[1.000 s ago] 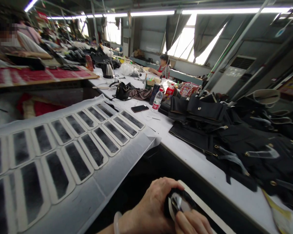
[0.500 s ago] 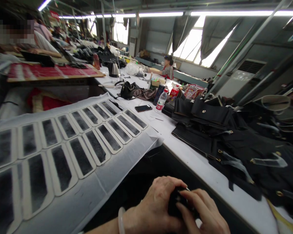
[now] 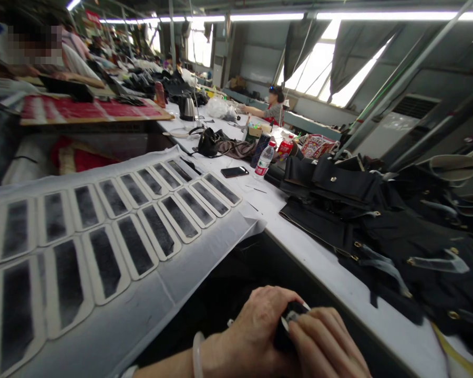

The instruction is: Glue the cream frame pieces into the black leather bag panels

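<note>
At the bottom of the view, my left hand (image 3: pixel 256 328), with a pale bangle (image 3: pixel 197 354) at the wrist, is closed around a small black piece (image 3: pixel 281 337). A whitish edge and a greyish part show on this piece near the thumb; its kind is unclear. My right hand (image 3: pixel 327 341) has its fingers bent together and pinches the piece from the other side. The fingers hide most of it. Both hands are low over a dark area, just left of the white table's edge (image 3: pixel 319 283).
Left of the hands, a grey sheet (image 3: pixel 157 299) bears rows of pale-bordered black panels (image 3: pixel 136 247). Black bags or leather parts (image 3: pixel 394 236) are heaped on the right. A bottle (image 3: pixel 265 160) and a phone (image 3: pixel 235 171) stand farther back. People work beyond.
My right fingers have drawn together over the black piece, and a whitish edge now shows on it. The view has shifted slightly; my left hand keeps its hold.
</note>
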`<state>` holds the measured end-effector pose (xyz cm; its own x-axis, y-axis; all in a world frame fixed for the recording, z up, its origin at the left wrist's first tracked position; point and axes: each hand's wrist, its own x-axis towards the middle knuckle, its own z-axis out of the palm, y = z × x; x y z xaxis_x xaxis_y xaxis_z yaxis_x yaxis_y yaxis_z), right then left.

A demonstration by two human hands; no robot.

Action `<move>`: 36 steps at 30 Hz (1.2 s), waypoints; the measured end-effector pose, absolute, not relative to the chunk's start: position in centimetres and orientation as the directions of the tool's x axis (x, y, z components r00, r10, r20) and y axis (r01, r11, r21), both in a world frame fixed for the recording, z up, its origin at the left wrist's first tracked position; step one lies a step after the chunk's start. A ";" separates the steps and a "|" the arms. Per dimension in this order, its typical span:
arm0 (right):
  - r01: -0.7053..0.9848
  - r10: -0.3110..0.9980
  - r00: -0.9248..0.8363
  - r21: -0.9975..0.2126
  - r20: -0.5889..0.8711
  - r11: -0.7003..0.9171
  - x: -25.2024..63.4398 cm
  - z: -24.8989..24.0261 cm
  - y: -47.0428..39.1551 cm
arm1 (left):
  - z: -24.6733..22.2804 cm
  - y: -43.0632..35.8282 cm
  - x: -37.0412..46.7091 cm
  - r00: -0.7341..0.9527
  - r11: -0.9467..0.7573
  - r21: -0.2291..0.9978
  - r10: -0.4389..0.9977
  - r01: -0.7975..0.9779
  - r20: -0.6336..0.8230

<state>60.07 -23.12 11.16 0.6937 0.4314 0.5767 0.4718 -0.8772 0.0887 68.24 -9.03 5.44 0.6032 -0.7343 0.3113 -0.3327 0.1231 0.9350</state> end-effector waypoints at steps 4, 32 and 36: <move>0.369 0.186 0.845 -0.293 0.502 -0.882 61.1 11.5 -23.6 | 5.1 -9.0 68.5 0.621 0.146 0.938 -0.715 -0.314 0.320; -0.016 -0.815 0.529 -0.958 0.236 -0.287 59.9 4.9 -17.4 | 3.7 -8.9 69.4 0.750 0.043 0.994 -0.660 0.096 -0.044; -0.055 -0.814 0.511 -0.934 0.277 -0.352 59.3 4.5 -15.7 | 1.9 -7.1 68.4 0.780 -0.088 0.965 -0.573 0.246 -0.251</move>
<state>59.29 -15.66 4.46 0.5109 -0.8139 0.2766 -0.0550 -0.3521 -0.9344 68.43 -7.12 1.91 0.7804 -0.5727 -0.2512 0.2461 -0.0880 0.9652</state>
